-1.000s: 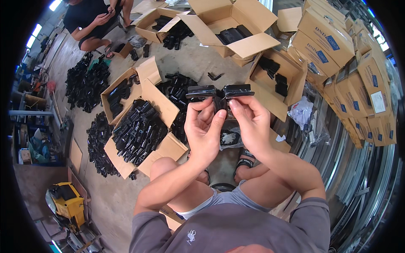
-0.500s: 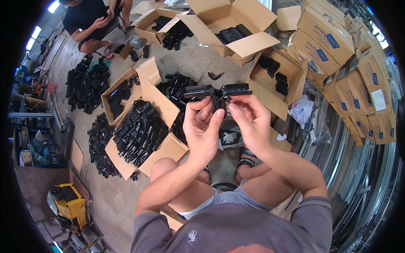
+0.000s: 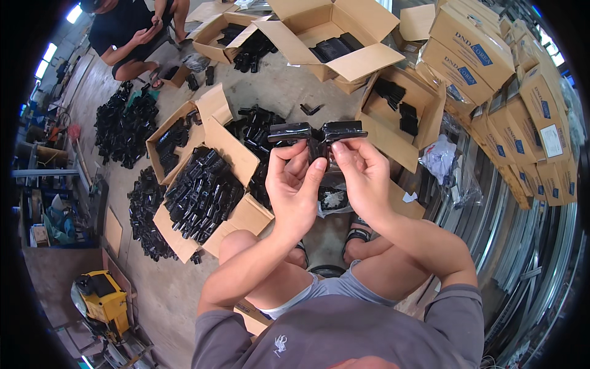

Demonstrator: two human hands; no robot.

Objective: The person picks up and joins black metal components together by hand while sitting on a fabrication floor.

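Note:
Between both hands I hold up a glossy black bracket (image 3: 344, 130) with two wide arms and a short stem in the middle. Whether it is one part or two parts put together, I cannot tell. My left hand (image 3: 292, 190) is closed, its thumb and fingers pinching the stem and the underside of the left arm. At the other side, my right hand (image 3: 364, 181) pinches the part near the centre, its fingers curled below the right arm. Beneath the hands, partly hidden, lies a clear plastic bag (image 3: 334, 200) with dark pieces in it.
An open carton (image 3: 236, 212) heaped with black parts stands at left, beside loose piles (image 3: 147, 215). More open cartons (image 3: 362, 61) lie ahead. Stacked cartons (image 3: 467, 52) and long metal profiles (image 3: 522, 264) line the right. A person (image 3: 132, 37) sits far left, handling something small.
The bracket stays in nearly the same place. My right hand has shifted slightly inward, toward the left. The surroundings have moved a little in view.

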